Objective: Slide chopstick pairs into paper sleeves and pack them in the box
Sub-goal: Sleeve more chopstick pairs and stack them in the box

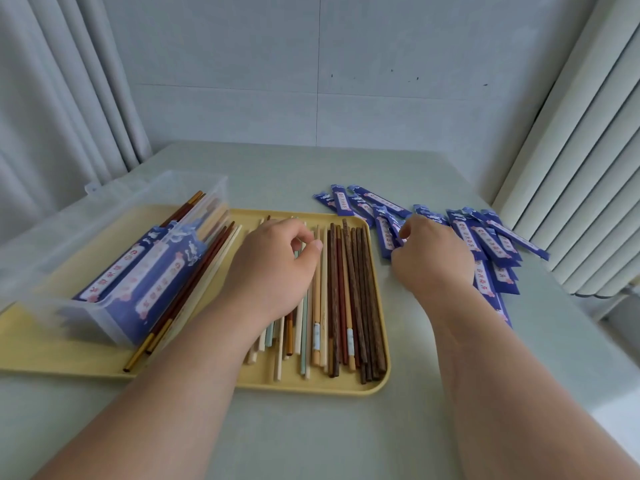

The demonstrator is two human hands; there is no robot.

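Several loose chopsticks point(349, 292) in brown, red, cream and pale green lie side by side on a yellow tray point(379, 382). My left hand point(273, 271) rests over them, with thumb and curled fingers pinching a pale chopstick point(323, 271) near its far end. To the right of the tray, blue paper sleeves point(491, 244) are scattered on the table. My right hand point(433, 261) lies on this pile, fingers curled round one sleeve point(386, 237) at the pile's left edge. A clear plastic box point(114, 258) on the tray's left side holds several sleeved pairs point(145, 275).
Two long chopsticks with gold tips point(145, 348) lean against the box's right side. The pale green table point(311, 427) meets a grey wall at the back. Curtains hang at the left point(52, 98) and at the right point(588, 168), close to the sleeve pile.
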